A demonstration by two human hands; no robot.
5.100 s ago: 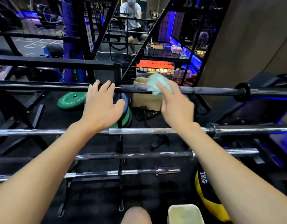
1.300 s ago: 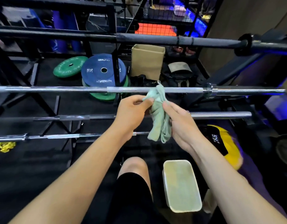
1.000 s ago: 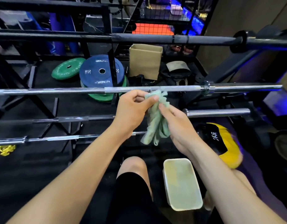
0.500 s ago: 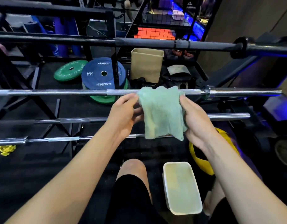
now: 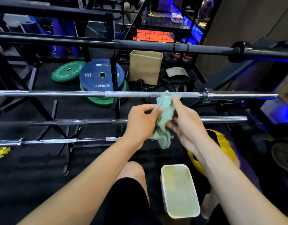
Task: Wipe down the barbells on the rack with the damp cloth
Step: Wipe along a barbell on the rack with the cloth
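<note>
We kneel on a black gym floor (image 5: pixel 34 168) facing a rack (image 5: pixel 115 65) holding four barbells (image 5: pixel 58 93). Our left hand (image 5: pixel 140 122) and right hand (image 5: pixel 187 125) both pinch one green cloth (image 5: pixel 164 114), bunched just below the second bar. One tub (image 5: pixel 179 190), seemingly holding water, sits by our knee.

Open gaps separate the stacked barbells (image 5: pixel 75 93); a black rack upright (image 5: pixel 114 70) crosses them left of centre.
</note>
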